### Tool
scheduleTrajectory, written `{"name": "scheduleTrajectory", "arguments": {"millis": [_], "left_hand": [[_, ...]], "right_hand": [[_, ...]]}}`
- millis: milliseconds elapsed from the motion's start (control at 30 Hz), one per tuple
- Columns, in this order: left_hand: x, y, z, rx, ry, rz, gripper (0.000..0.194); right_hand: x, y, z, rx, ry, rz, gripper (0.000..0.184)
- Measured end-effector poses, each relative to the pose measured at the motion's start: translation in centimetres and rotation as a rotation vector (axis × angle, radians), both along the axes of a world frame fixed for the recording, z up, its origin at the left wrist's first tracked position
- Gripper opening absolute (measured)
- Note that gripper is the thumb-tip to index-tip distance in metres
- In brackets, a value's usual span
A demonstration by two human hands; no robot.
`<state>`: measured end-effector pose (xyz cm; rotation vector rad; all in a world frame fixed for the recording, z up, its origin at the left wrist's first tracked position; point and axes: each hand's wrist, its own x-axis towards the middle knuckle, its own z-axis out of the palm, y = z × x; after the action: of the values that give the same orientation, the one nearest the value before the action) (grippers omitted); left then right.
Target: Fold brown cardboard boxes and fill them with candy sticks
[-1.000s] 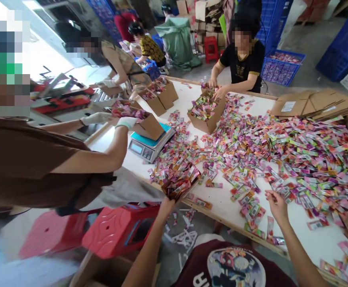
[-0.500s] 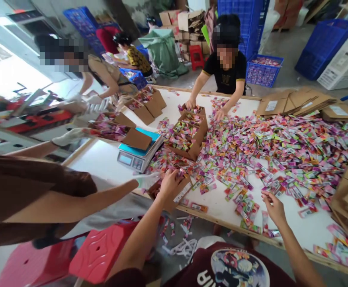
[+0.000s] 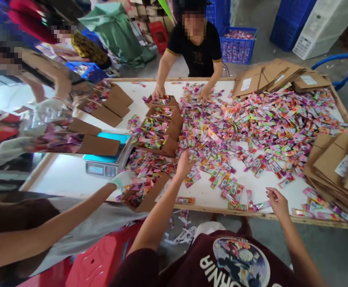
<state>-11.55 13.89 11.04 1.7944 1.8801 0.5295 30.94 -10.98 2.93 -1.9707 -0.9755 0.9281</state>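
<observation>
My left hand (image 3: 184, 165) reaches over the table, at the edge of the loose candy sachets (image 3: 218, 137). Its fingers point away and are mostly hidden, so I cannot tell whether they hold anything. To its left, an open cardboard box (image 3: 153, 199) filled with sachets stands at the near table edge. A co-worker's gloved hand (image 3: 124, 179) is at that box. My right hand (image 3: 278, 202) hovers near the front edge, loosely curled with fingers apart and nothing visible in it. A few single sachets (image 3: 249, 199) lie just left of it.
A digital scale (image 3: 105, 167) carries a filled box (image 3: 99, 144) at the left. Open filled boxes (image 3: 171, 129) stand mid-table, where another person's hands (image 3: 159, 91) work. Flattened cartons (image 3: 332, 163) are stacked at the right. A red stool (image 3: 93, 259) stands below the table.
My left hand has left the near box and moved right, to the loose sachets. My right hand stays near the front edge. A co-worker has shifted the filled box farther onto the scale.
</observation>
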Motion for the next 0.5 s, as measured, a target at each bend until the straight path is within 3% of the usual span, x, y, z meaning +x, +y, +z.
{"name": "scheduleTrajectory", "arguments": {"millis": [100, 167, 233, 367, 500], "left_hand": [[5.8, -6.3, -6.1, -0.308, 0.129, -0.058, 0.008], [9.0, -10.2, -9.2, -0.393, 0.15, -0.081, 0.014], [11.4, -12.4, -11.4, -0.419, 0.193, -0.042, 0.019], [12.5, -11.4, -13.6, -0.402, 0.268, 0.068, 0.03], [11.1, -9.8, -14.1, -0.414, 0.239, 0.048, 0.025]], "right_hand": [[1.2, -2.8, -0.5, -0.05, -0.017, -0.053, 0.054], [2.0, -5.0, -0.9, -0.104, -0.015, -0.088, 0.056], [2.7, -7.0, -1.2, -0.157, -0.002, -0.115, 0.056], [4.2, -9.2, -1.9, -0.193, 0.047, -0.144, 0.056], [6.0, -9.1, -2.6, -0.208, 0.02, -0.155, 0.056]]}}
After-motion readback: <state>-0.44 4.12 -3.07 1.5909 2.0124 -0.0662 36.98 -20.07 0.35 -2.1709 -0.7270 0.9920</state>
